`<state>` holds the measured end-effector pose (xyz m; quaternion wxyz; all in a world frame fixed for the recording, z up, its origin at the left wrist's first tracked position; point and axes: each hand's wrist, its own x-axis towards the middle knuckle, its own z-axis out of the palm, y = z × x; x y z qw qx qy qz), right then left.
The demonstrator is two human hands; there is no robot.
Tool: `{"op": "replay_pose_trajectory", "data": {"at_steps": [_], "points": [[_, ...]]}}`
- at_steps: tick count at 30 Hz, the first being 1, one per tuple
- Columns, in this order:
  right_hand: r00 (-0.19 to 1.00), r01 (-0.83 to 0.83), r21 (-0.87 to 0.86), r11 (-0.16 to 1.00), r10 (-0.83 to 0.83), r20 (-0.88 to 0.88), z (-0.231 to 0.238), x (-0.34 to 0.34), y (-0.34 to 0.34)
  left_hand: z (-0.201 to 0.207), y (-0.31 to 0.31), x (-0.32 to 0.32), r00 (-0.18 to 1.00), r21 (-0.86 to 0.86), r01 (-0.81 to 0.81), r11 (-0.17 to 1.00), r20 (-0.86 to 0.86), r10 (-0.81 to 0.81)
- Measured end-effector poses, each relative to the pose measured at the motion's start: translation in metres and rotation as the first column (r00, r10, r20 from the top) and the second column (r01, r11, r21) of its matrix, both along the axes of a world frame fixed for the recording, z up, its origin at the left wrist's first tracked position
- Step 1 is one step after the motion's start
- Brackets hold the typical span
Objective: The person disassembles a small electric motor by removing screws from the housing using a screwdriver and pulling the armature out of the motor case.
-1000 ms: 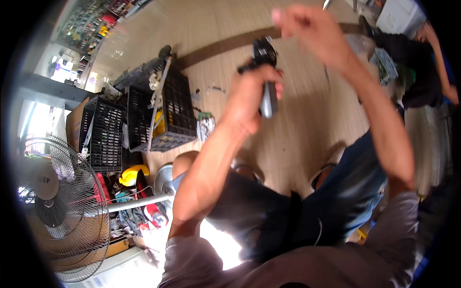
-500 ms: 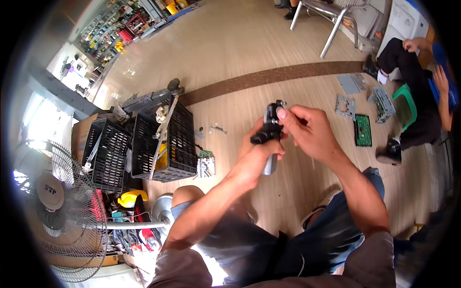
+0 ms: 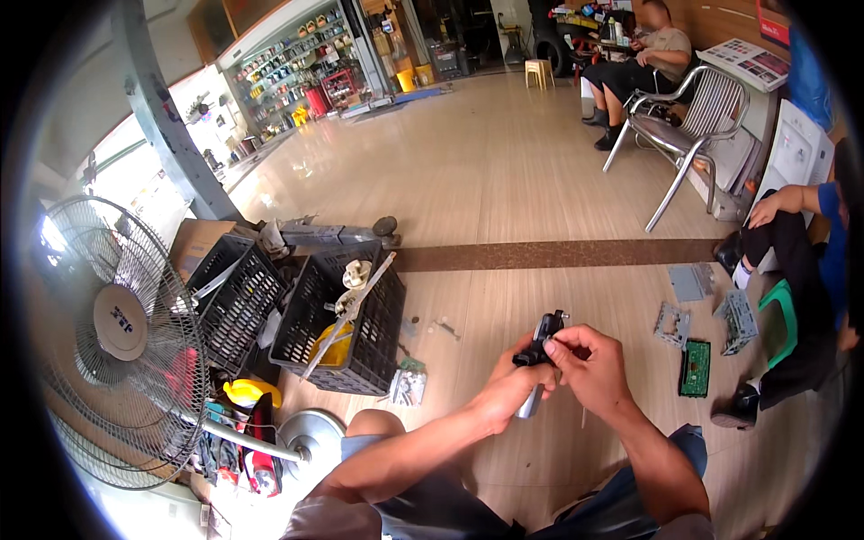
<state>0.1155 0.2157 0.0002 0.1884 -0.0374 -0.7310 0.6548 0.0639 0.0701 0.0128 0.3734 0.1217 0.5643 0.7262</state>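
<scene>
My left hand (image 3: 515, 389) is wrapped round a black mechanical part with a grey lower end (image 3: 538, 347). I cannot make out its exact kind. The part is held up in front of me, above the floor, with its black top pointing away and the grey end slanting toward me. My right hand (image 3: 592, 367) pinches at the part's upper right side with thumb and forefinger. Anything small between those fingertips is hidden. A small metal stud sticks out at the top of the part.
Black plastic crates (image 3: 360, 351) stand at the left, one holding a yellow thing and a metal strip. A fan (image 3: 121, 322) is nearer. A green circuit board (image 3: 695, 367) and metal casings (image 3: 738, 322) lie right, beside a seated person. Another person sits beyond a metal chair (image 3: 679, 135).
The view has tilted up, so more of the far room shows and my hands appear lower. Both hands stay on the black part, the right still pinching near its top.
</scene>
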Motion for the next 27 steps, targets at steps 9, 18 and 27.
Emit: {"op": "replay_pose_trajectory", "data": {"at_steps": [9,18,27], "points": [[0.996,0.000,0.032,0.999,-0.003,0.090,0.005,0.000,0.001,0.002,-0.001,0.003,1.000,0.010,0.009,1.000,-0.010,-0.009],[1.000,-0.013,0.022,1.000,0.013,0.012,0.002,0.003,0.000,0.001,-0.001,0.006,0.998,-0.021,-0.045,0.999,0.039,0.046],[0.997,-0.010,-0.009,1.000,0.009,-0.072,0.000,0.002,-0.004,0.003,-0.003,0.006,0.999,-0.015,-0.016,1.000,0.029,0.016]]}}
